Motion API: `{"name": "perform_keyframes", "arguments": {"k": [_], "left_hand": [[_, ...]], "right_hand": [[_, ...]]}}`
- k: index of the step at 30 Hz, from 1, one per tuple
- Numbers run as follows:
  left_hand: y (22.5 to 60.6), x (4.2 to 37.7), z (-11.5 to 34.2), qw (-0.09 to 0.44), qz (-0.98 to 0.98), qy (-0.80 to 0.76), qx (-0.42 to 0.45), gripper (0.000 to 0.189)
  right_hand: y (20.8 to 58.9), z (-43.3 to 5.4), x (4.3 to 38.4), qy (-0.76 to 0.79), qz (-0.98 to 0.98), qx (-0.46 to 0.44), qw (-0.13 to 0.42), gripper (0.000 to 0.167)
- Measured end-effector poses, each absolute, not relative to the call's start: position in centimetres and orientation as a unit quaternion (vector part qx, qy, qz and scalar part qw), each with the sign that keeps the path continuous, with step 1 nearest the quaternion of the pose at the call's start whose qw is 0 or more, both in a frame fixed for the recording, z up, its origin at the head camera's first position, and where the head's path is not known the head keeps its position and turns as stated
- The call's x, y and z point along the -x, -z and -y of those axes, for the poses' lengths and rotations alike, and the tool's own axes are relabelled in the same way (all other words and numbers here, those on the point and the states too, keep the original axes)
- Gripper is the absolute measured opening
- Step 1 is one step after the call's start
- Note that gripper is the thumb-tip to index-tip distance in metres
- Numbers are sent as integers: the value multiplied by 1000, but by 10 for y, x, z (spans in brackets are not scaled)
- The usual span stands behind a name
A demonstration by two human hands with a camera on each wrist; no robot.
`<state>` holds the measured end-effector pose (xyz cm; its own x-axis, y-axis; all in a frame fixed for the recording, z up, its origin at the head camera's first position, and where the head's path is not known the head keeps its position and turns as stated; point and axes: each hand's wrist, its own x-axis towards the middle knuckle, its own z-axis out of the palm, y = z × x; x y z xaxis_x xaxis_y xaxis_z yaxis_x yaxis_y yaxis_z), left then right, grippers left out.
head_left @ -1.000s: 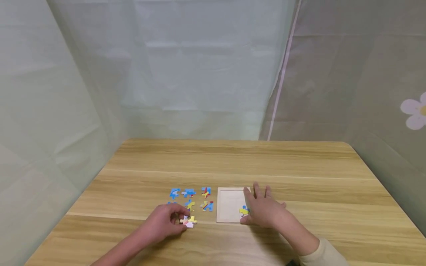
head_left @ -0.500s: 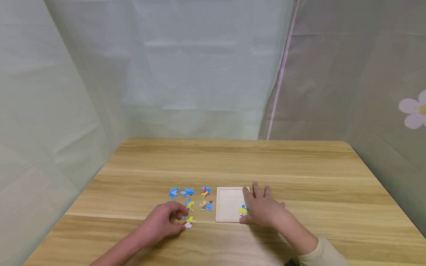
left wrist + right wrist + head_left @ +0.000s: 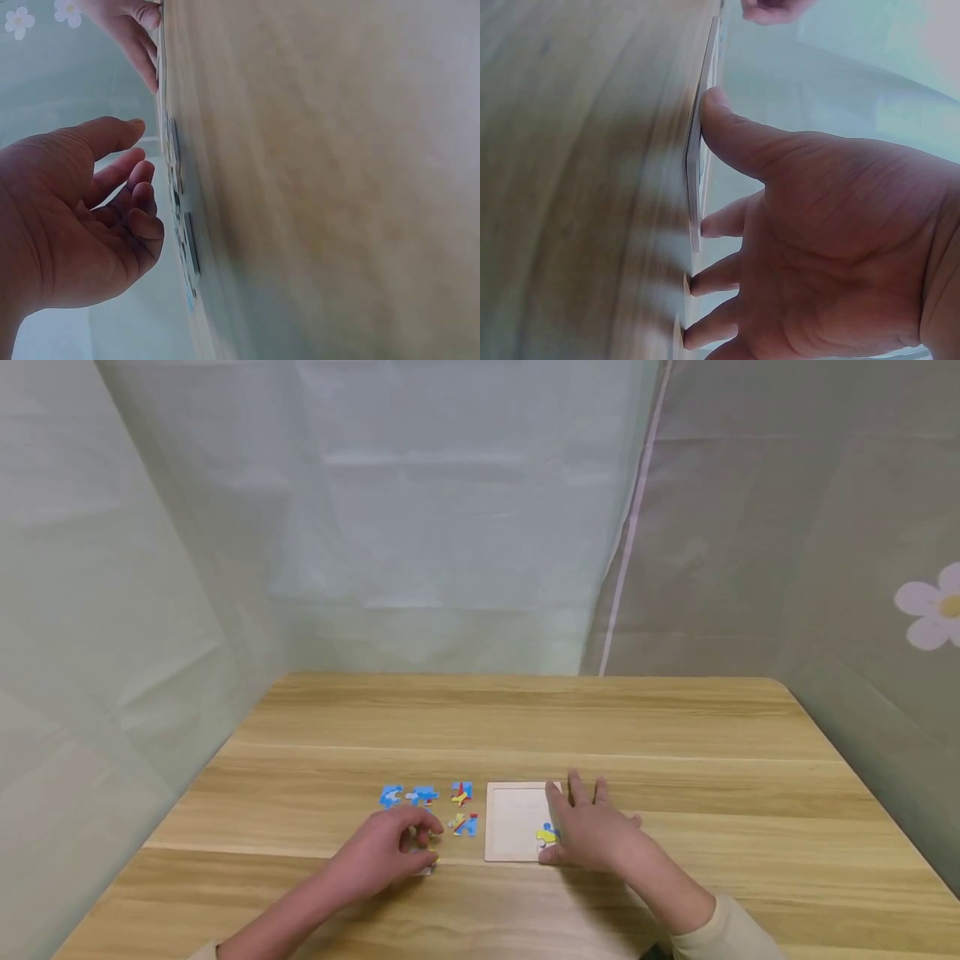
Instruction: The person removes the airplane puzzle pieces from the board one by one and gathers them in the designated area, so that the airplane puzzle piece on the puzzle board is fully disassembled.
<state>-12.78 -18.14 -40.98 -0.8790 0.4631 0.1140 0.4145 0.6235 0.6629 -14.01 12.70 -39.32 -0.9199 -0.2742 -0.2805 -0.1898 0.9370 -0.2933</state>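
Observation:
Above several jigsaw pieces on the left hovers my left hand (image 3: 382, 852), its fingers loosely bent. The left wrist view shows nothing between that hand's (image 3: 90, 217) thumb and fingers. It partly covers the pieces beneath. To its right lies a square wooden puzzle tray (image 3: 490, 827). My right hand (image 3: 596, 831) rests at the tray's right side, fingers spread. In the right wrist view its thumb and index finger touch the tray (image 3: 695, 157), while other fingertips reach the table. A yellow-and-blue jigsaw piece (image 3: 547, 835) sits in the tray's right part, beside the right hand.
Blue jigsaw pieces (image 3: 391, 795) lie in the back row at left. Two pieces with red and yellow, one farther back (image 3: 461, 793) and one nearer (image 3: 463, 825), lie just left of the tray. Fabric curtains (image 3: 465, 527) hang behind the wooden table (image 3: 675, 718).
My left hand has shifted rightward and slightly back, from beside the front-left piece to over the pieces, covering more of them. My right hand stays at the tray.

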Motion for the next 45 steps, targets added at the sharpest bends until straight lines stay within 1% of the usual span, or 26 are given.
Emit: {"name": "perform_keyframes", "arguments": {"k": [7,19,30,39,45], "left_hand": [[410,136,169,51,-893,-370,-250,20],[409,140,150,41,-882,-390,-262,18],[407,150,125,74,-882,-381,-266,21],[408,157,106,83,-874,-379,-292,22],[409,160,95,90,-870,-385,-293,22]], "right_hand": [[394,-126,141,129,-972,120,158,98],[394,-125,140,129,-972,120,157,98],[395,-124,141,126,-973,115,153,99],[396,-124,141,118,-975,113,152,100],[394,-123,142,116,-975,116,148,101]]}}
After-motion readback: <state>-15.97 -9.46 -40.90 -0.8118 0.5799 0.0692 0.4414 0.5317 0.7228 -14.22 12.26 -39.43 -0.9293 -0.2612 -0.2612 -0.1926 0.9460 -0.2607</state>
